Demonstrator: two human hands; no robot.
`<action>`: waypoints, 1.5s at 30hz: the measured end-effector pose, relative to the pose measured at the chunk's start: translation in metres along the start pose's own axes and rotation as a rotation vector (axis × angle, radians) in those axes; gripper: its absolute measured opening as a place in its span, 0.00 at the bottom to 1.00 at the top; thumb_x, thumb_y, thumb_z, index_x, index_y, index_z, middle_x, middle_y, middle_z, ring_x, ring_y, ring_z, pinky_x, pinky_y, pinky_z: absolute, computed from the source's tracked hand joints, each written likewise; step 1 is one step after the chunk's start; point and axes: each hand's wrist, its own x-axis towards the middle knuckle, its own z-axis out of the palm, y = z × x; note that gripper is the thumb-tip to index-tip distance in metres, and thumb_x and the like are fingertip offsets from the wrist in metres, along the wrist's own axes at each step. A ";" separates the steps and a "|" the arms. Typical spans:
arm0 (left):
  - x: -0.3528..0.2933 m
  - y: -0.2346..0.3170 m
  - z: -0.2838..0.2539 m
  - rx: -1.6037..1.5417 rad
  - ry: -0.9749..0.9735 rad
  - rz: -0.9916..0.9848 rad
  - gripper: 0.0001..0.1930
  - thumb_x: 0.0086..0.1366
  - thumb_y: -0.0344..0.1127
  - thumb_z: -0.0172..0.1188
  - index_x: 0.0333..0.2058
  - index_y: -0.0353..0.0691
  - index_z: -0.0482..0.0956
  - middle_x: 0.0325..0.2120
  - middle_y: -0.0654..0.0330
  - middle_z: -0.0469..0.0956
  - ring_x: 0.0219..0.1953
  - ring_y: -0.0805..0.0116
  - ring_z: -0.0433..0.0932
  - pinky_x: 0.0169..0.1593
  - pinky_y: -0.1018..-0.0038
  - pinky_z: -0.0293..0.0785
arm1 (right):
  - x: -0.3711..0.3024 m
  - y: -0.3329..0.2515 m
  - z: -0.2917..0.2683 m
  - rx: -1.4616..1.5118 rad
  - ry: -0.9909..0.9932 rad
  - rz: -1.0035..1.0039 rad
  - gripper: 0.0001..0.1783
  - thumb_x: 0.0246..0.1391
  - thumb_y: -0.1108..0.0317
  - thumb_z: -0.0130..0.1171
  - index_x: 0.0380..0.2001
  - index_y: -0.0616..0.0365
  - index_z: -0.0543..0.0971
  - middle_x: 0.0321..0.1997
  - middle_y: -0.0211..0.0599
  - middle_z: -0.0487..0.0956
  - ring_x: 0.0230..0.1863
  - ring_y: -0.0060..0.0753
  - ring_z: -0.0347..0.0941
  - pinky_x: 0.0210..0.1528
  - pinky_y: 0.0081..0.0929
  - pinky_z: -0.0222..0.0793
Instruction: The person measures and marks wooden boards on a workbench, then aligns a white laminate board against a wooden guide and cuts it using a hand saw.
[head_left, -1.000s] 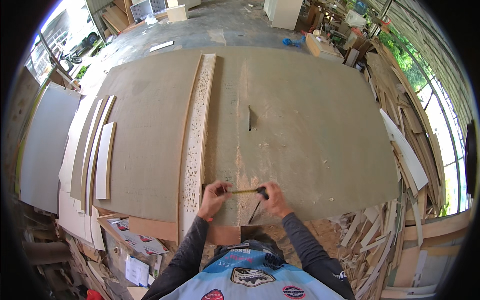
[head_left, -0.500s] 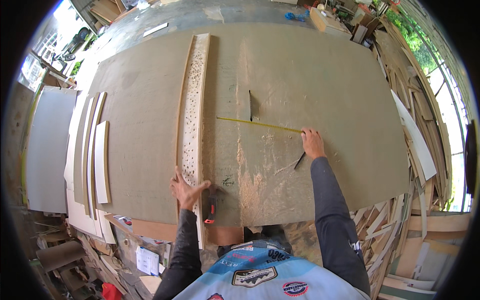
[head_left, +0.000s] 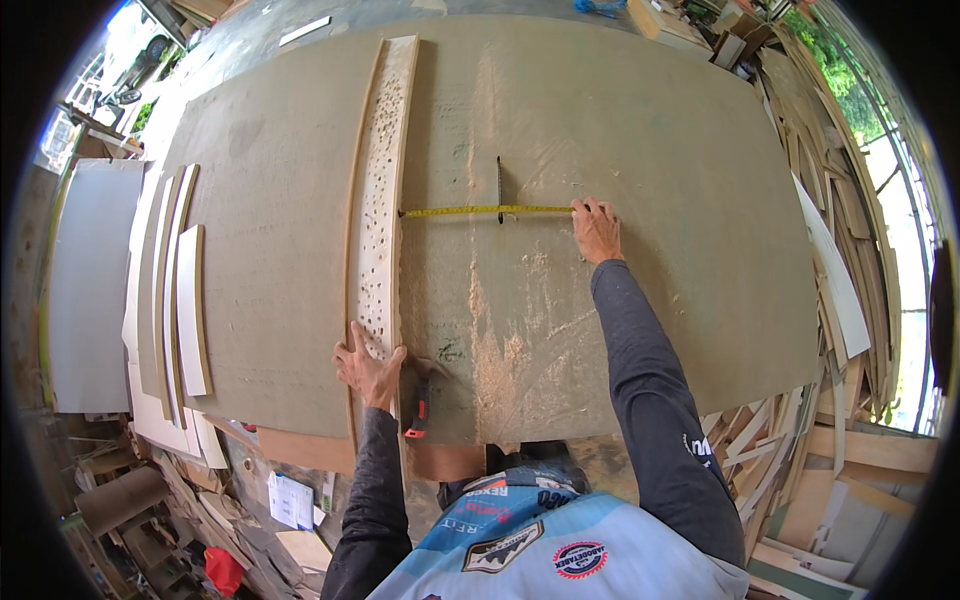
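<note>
A long white board (head_left: 382, 140) with many small holes or dark specks and raised edges lies lengthwise on the large grey-brown tabletop (head_left: 680, 140). My left hand (head_left: 368, 372) spans its near part, fingers over the left edge and thumb at the right edge. In my right hand (head_left: 597, 232) is a tape measure, its case hidden by my fingers. The yellow blade (head_left: 450, 211) runs left to the board's right edge and appears to meet it. Under the blade lies a thin dark stick (head_left: 499, 178). A red-and-black-handled hammer (head_left: 420, 405) rests beside my left hand.
Several white strips (head_left: 190, 310) lie at the table's left side. Sawdust (head_left: 490, 350) streaks the middle of the tabletop. Wood offcuts (head_left: 855, 240) are piled along the right, and a white box-like pack (head_left: 291, 500) sits below the near edge.
My right hand has moved left with the tape measure, bringing the blade's end from short of the board to its edge. My left thumb has drawn in against the board.
</note>
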 end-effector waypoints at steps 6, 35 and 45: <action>0.001 0.000 0.002 0.016 0.016 -0.008 0.55 0.38 0.51 0.74 0.68 0.52 0.61 0.60 0.37 0.59 0.63 0.37 0.58 0.62 0.43 0.55 | -0.001 -0.001 0.001 -0.010 0.023 0.014 0.11 0.63 0.62 0.51 0.45 0.48 0.77 0.49 0.33 0.76 0.55 0.45 0.69 0.52 0.52 0.70; 0.003 -0.006 0.013 0.042 0.062 0.028 0.52 0.41 0.56 0.72 0.67 0.51 0.64 0.56 0.43 0.59 0.60 0.42 0.57 0.60 0.45 0.53 | -0.049 0.035 -0.006 0.024 0.010 0.081 0.11 0.65 0.60 0.51 0.47 0.47 0.76 0.52 0.33 0.74 0.57 0.47 0.68 0.53 0.53 0.69; -0.032 0.038 0.030 -0.008 0.015 0.018 0.53 0.42 0.54 0.74 0.68 0.50 0.62 0.58 0.42 0.58 0.62 0.42 0.54 0.60 0.47 0.51 | -0.041 0.033 -0.012 0.029 -0.004 0.129 0.12 0.63 0.61 0.53 0.48 0.48 0.77 0.51 0.36 0.76 0.53 0.49 0.70 0.54 0.48 0.69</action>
